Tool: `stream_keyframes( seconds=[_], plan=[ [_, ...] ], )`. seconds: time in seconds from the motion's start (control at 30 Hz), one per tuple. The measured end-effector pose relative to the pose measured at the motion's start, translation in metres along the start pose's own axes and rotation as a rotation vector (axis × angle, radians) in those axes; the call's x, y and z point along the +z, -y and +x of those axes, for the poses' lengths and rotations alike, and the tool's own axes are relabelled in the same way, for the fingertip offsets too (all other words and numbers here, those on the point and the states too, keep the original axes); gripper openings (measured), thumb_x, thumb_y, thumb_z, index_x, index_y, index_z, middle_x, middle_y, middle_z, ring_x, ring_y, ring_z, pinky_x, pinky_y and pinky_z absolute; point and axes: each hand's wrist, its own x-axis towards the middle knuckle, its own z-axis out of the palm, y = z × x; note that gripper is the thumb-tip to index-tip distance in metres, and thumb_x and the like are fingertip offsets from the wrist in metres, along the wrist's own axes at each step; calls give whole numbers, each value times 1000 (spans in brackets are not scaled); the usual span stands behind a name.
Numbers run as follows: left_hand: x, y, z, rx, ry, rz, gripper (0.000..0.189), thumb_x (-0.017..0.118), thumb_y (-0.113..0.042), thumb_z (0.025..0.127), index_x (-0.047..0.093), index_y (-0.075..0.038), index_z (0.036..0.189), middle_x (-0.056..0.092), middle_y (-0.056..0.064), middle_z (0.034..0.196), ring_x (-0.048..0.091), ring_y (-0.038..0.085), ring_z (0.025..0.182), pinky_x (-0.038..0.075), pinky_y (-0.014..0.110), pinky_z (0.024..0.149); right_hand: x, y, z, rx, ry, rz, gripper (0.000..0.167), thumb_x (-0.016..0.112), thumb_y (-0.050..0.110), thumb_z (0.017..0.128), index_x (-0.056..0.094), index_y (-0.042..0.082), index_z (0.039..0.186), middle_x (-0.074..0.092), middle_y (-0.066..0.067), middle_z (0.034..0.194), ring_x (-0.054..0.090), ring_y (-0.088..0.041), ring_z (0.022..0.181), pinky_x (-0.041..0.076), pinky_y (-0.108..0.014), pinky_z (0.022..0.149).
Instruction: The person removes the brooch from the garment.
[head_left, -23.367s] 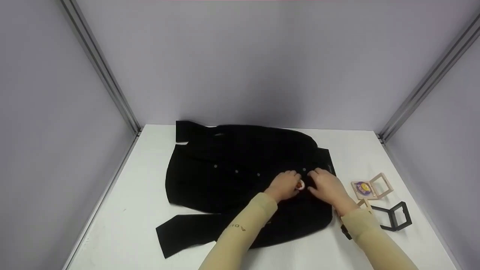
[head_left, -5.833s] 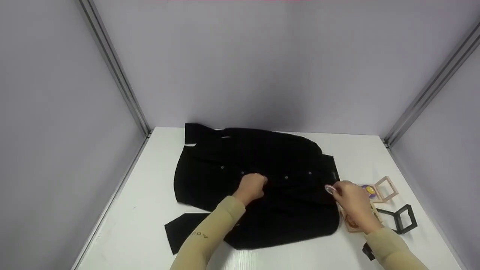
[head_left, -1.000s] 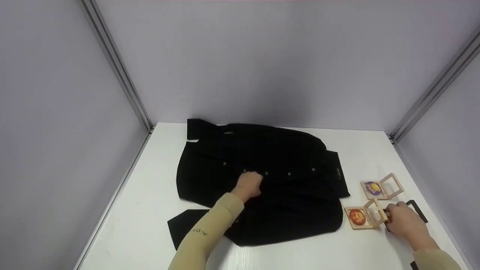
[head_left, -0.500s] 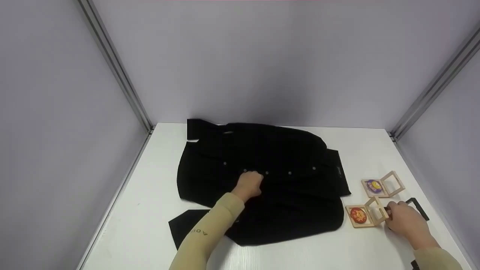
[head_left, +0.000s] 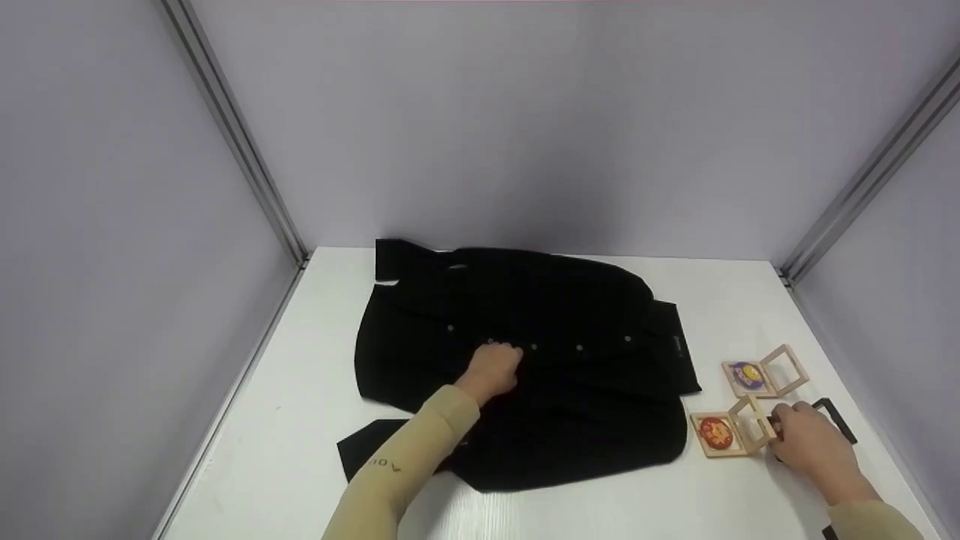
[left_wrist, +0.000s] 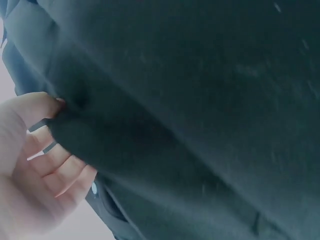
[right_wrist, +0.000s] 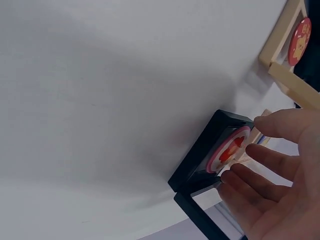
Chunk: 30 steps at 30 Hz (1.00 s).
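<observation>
A black jacket [head_left: 577, 435] with a row of small grey buttons lies spread on the white table. My left hand [head_left: 491, 369] is on its middle; in the left wrist view, thumb and fingers pinch a fold of the cloth. At the right, my right hand [head_left: 810, 442] is over an opened black frame [right_wrist: 200, 150]. A round button badge [right_wrist: 229, 150], white with a red picture and a pink rim, lies in that frame. The right thumb is at the frame's end and the bent, loose fingertips are right beside the badge.
Two opened wooden frames stand between jacket and right hand: the nearer frame [head_left: 739, 454] holds a red badge [head_left: 716, 433], the farther one a purple and yellow badge [head_left: 748, 374]. Grey walls [head_left: 480, 135] enclose the table [head_left: 255, 450] at the back and sides.
Earlier the round badge was on the jacket, then pinched in my right hand; now it lies in the black frame. My left hand has just shifted slightly left; the right stays still.
</observation>
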Motion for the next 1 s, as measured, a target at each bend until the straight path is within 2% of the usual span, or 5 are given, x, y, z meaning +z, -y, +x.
stream_keyframes(
  seconds=[0.13, 0.33, 0.63, 0.8, 1.0],
  plan=[
    [-3, 9, -5, 19, 0, 20, 20, 74, -17, 98, 73, -9, 117, 76, 11, 108, 75, 27, 103, 63, 41, 94, -5, 8, 3, 6, -19, -6, 43, 74, 4, 82, 61, -17, 117, 61, -34, 103, 65, -50, 91, 55, -64, 80],
    [-7, 20, -17, 42, 0, 10, 22, 75, -22, 98, 72, -9, 115, 74, 9, 101, 71, 24, 89, 62, 39, 80, -16, 12, 5, 17, -4, -29, 38, 69, 8, 92, 62, -16, 120, 61, -40, 112, 65, -57, 102, 55, -65, 85],
    [-3, 36, -34, 66, -23, 51, 34, 76, -30, 98, 72, -7, 122, 75, 11, 104, 73, 27, 94, 62, 41, 83, -38, 13, 7, -23, -49, -63, 38, 73, 9, 91, 62, -15, 119, 64, -37, 107, 66, -57, 94, 58, -64, 77],
    [-4, 44, -38, 79, -56, 67, 31, 76, -30, 97, 72, -6, 116, 73, 11, 99, 72, 28, 91, 62, 42, 80, -54, 22, 11, -27, -90, -64, 39, 72, 8, 91, 62, -16, 120, 63, -38, 108, 66, -59, 97, 57, -66, 79],
    [-8, 53, -43, 61, -83, 54, 25, 77, -29, 96, 72, -7, 109, 73, 10, 98, 72, 28, 93, 61, 44, 85, -68, 41, 21, -56, -131, -63, 39, 70, 10, 91, 63, -15, 121, 63, -39, 114, 65, -59, 103, 55, -67, 83]
  ],
)
